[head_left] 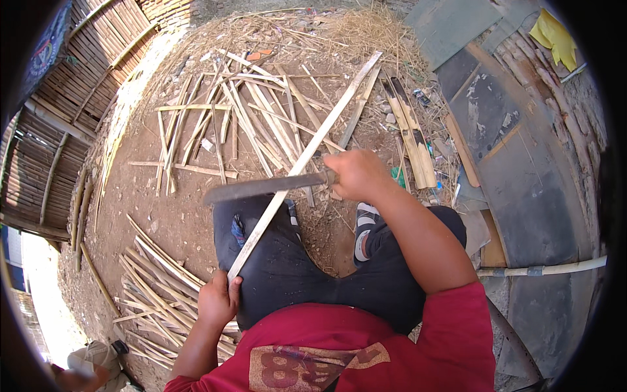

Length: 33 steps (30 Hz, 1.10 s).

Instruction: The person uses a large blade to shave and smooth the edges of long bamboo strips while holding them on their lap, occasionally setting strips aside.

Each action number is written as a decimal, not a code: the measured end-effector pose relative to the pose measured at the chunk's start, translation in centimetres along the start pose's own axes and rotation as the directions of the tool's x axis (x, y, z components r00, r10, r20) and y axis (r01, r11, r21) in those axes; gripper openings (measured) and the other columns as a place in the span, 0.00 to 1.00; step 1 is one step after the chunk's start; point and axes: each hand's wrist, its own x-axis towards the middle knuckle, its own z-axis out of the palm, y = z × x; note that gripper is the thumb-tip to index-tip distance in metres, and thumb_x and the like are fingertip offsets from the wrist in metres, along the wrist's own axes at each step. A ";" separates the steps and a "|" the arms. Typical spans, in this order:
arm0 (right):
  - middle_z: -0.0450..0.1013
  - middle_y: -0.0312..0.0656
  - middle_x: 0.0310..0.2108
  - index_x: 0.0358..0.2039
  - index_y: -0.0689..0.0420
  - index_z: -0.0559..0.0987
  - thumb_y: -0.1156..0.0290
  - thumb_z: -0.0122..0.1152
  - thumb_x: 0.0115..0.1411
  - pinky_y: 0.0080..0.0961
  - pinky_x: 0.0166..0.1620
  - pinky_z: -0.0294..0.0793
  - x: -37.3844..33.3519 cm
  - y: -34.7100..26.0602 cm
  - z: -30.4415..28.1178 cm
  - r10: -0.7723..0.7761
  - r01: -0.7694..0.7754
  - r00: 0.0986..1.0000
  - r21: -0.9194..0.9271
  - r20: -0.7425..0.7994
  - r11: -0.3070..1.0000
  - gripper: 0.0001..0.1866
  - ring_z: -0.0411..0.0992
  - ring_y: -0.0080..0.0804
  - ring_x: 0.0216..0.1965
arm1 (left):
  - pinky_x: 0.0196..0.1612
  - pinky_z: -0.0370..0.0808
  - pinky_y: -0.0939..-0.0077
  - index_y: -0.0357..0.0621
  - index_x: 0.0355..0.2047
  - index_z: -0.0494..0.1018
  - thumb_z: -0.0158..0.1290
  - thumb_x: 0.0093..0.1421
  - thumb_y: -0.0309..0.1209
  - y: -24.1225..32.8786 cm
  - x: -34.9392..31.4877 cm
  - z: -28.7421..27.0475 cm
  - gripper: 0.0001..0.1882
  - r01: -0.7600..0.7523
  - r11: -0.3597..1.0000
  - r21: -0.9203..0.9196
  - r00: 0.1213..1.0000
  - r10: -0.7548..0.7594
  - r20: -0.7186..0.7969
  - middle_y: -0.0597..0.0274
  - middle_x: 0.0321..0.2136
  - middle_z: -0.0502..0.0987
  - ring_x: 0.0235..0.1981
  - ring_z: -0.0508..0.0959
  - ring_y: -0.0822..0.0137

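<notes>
Brown dirt (183, 206) lies near a bamboo wall (112, 40), the hands (217, 298) (359, 175) holding a strip (309, 155) (left) and machete (245, 190) (right).

Ground: I see brown dirt (176, 225), straw (369, 32) toward the far side
Walls: slatted bamboo (98, 59) left, brick (163, 14) beyond
Light: strong sun (147, 65) beside the bamboo

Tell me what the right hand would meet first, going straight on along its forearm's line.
Probably the pale strip that the left hand holds, just up-left of the right hand; depth is unclear.
</notes>
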 end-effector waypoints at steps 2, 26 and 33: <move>0.79 0.51 0.29 0.42 0.50 0.81 0.63 0.71 0.48 0.50 0.39 0.78 -1.0 2.7 1.0 0.131 -0.131 0.991 0.060 0.010 0.990 0.19 0.79 0.56 0.35 | 0.27 0.71 0.42 0.39 0.33 0.67 0.53 0.69 0.44 0.8 0.1 0.0 0.19 0.027 0.999 -0.031 0.999 -0.026 0.041 0.38 0.21 0.76 0.24 0.76 0.32; 0.81 0.53 0.32 0.41 0.53 0.82 0.65 0.66 0.52 0.46 0.41 0.80 -0.6 7.8 -2.3 0.462 -0.385 0.856 0.312 -0.232 0.869 0.15 0.80 0.54 0.36 | 0.28 0.70 0.43 0.38 0.30 0.67 0.55 0.68 0.42 0.1 0.4 -1.7 0.19 -0.011 1.000 0.022 0.997 0.009 0.072 0.36 0.20 0.75 0.25 0.76 0.31; 0.79 0.56 0.32 0.44 0.50 0.81 0.63 0.68 0.49 0.49 0.44 0.79 -1.2 3.0 -2.0 0.051 -0.051 0.999 -0.034 0.018 0.998 0.20 0.79 0.58 0.37 | 0.27 0.70 0.44 0.38 0.31 0.67 0.54 0.68 0.42 -0.7 -0.1 -0.8 0.19 -0.043 0.999 0.008 0.998 0.042 0.053 0.37 0.20 0.75 0.24 0.76 0.32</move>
